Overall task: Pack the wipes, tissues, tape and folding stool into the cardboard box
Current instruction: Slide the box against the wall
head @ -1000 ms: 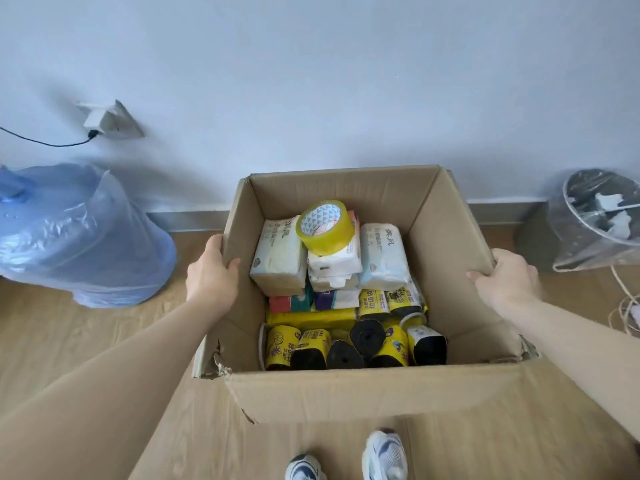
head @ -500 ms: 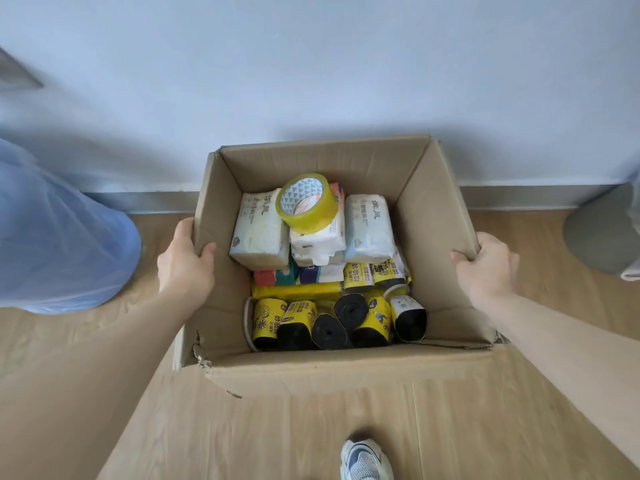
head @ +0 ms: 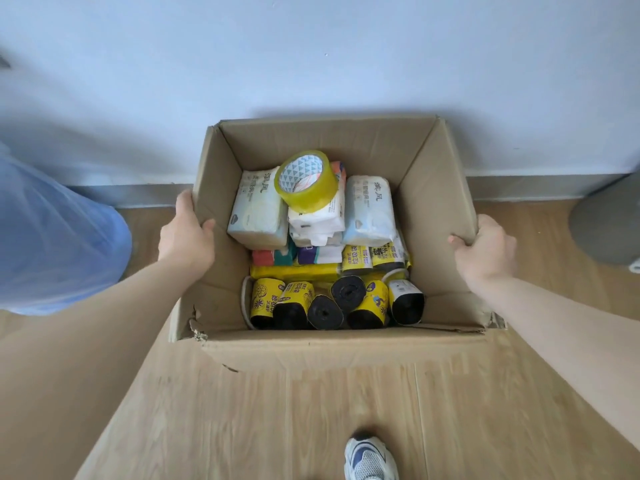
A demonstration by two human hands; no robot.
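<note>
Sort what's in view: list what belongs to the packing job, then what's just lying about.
Job:
cardboard box
tape roll, on top of the packs
tissue packs
left hand and right hand, gripping the box's side walls

Lying about:
blue plastic bag by the wall
grey bin
shoe

No folding stool visible.

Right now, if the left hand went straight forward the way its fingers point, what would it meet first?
The left hand grips the left wall of the cardboard box, fingers pointing toward the white wall. Past the box side, probably the grey baseboard comes first; depth is unclear.
</note>
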